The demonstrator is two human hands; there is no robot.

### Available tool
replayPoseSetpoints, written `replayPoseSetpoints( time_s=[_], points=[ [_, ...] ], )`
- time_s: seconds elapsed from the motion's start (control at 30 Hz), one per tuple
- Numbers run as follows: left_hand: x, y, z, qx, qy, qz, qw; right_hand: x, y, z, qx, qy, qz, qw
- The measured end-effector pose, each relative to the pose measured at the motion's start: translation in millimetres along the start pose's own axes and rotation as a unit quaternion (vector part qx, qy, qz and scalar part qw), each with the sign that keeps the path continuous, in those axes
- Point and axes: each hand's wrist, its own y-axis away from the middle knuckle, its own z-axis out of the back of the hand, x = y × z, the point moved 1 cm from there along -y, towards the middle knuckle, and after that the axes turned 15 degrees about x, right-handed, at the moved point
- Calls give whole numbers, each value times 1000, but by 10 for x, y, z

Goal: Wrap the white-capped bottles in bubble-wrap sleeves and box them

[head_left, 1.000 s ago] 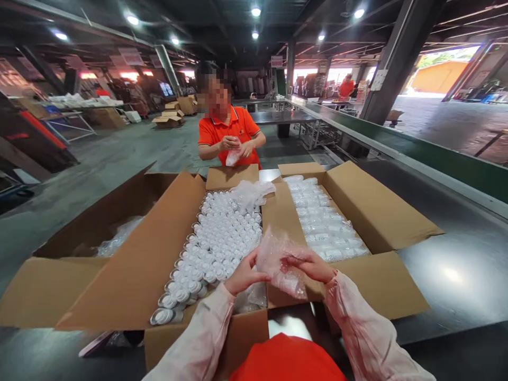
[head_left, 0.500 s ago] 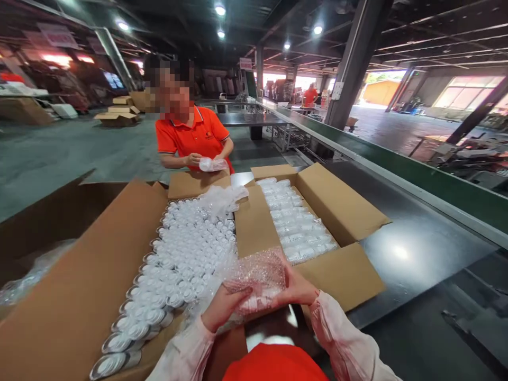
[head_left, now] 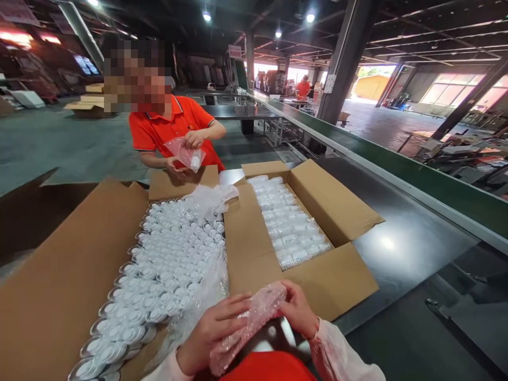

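In front of my chest, a pinkish bubble-wrap bag (head_left: 260, 316) is held slanted between both hands. My left hand (head_left: 218, 327) lies over its lower left part, fingers pressed on it. My right hand (head_left: 298, 311) pinches its upper right end between thumb and fingers. Whatever is inside the bag is hidden. To the left, an open carton (head_left: 71, 259) holds many upright white-capped containers (head_left: 170, 259) in close rows. Right of it stands a second carton (head_left: 337, 203) with bubble-wrapped white containers (head_left: 291, 227) lying in rows.
Across the cartons, a co-worker in an orange shirt (head_left: 198, 119) holds a bubble-wrap bag with a white container (head_left: 194, 160). Loose clear plastic (head_left: 210, 201) lies over the left carton's far end. A metal table (head_left: 416, 227) and a green conveyor belt (head_left: 377, 156) are at right.
The bag in my hands has been turned and tilted closer to my body; my left hand now lies over it. The co-worker has raised their bag. My view has shifted slightly right.
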Motion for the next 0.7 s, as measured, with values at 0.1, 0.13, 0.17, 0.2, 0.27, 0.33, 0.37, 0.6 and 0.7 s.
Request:
replayPoseSetpoints(
  time_s=[0.1, 0.13, 0.17, 0.2, 0.27, 0.33, 0.37, 0.6, 0.7],
  points=[
    [116, -43, -14, -67, -63, -62, 994, 46, -9, 108, 59, 37, 27, 997],
    [146, -65, -8, -94, -57, -57, 992, 59, -17, 144, 83, 59, 43, 994],
    [164, -93, 3, -113, -49, -47, 991, 65, -26, 178, 99, 78, 55, 990],
    [171, -126, 17, -123, -44, -39, 991, 62, -38, 211, 101, 92, 59, 989],
    [153, -201, 51, -118, -66, -47, 990, 35, -69, 277, 64, 102, 35, 992],
    [124, -281, 75, -98, -137, -83, 982, -3, -107, 349, 23, 96, -31, 995],
    [119, -322, 78, -89, -180, -98, 975, -14, -129, 386, 25, 104, -74, 991],
    [354, -753, -61, -96, -180, -31, 979, 151, -335, 617, 250, 383, -84, 885],
    [487, -931, -94, -119, -41, 45, 991, 176, -545, 969, 268, 451, -87, 847]
  ],
)
